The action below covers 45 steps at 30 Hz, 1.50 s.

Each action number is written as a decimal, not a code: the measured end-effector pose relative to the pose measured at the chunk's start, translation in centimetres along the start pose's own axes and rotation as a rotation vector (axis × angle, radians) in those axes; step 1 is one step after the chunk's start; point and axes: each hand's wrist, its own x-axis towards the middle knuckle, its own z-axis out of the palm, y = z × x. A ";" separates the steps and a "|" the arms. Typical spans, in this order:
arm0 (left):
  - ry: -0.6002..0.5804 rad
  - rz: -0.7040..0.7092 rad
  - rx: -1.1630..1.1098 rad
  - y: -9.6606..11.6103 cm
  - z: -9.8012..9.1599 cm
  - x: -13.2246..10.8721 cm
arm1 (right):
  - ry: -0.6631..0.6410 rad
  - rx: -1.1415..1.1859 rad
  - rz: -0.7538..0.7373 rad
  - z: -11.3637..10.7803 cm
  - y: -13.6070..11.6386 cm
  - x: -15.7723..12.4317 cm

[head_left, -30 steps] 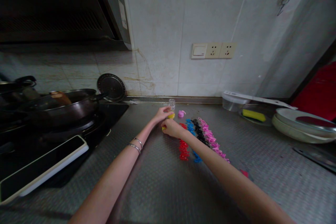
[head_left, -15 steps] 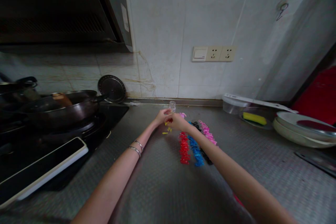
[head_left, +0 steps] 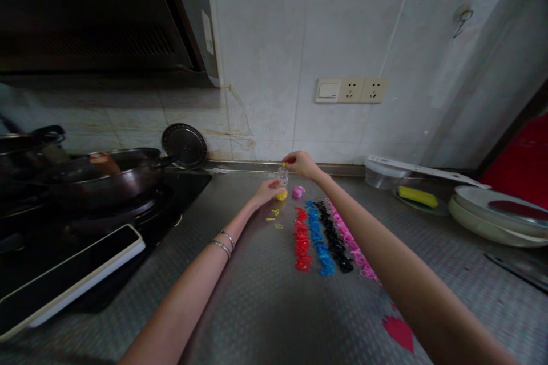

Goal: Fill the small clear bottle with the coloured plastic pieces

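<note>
My left hand [head_left: 268,191] is closed around the lower part of a small clear jar [head_left: 283,175] that stands upright on the counter, with yellow loops [head_left: 281,196] like rubber bands at its bottom. Above the jar's mouth, my right hand [head_left: 303,164] pinches a small yellow rubber band [head_left: 285,164]. A few loose yellow bands [head_left: 278,226] lie in front of my left hand. To their right run rows of red bands [head_left: 302,245], blue bands [head_left: 317,236], black bands [head_left: 334,236] and pink bands [head_left: 349,239]. A pink rounded piece [head_left: 297,191] sits beside the jar.
A stove with a pan [head_left: 128,174] and a long white-edged device [head_left: 72,279] is on the left. At the right are a clear tub [head_left: 379,175], a yellow sponge [head_left: 417,197] and stacked bowls [head_left: 492,219]. A red scrap [head_left: 399,332] lies near my right forearm.
My right hand has moved up and right, from over the loose yellow bands to above the jar's mouth, holding a yellow band. The jar and pink piece show more plainly.
</note>
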 end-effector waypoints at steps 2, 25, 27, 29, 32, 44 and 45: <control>0.001 -0.009 -0.006 0.1 0.0 0.0 | -0.049 -0.061 0.005 0.3 0.0 0.2; -0.038 0.033 -0.014 0.1 -0.1 0.0 | 0.111 0.078 0.160 4.0 1.8 -2.9; -0.074 0.057 -0.024 0.2 -0.2 0.0 | 0.110 0.099 0.175 5.1 1.8 -3.5; -0.093 0.071 -0.029 0.4 -0.3 -0.1 | 0.132 0.131 0.203 5.9 1.7 -3.8; -0.087 0.070 -0.019 0.7 -0.2 -0.2 | 0.183 0.182 0.243 6.3 1.6 -3.9; -0.260 -0.054 0.433 4.8 -4.0 0.1 | 0.189 0.260 0.249 6.5 2.3 -3.7; -0.306 -0.044 0.472 5.4 -4.4 -0.2 | 0.191 0.259 0.252 6.5 2.3 -3.7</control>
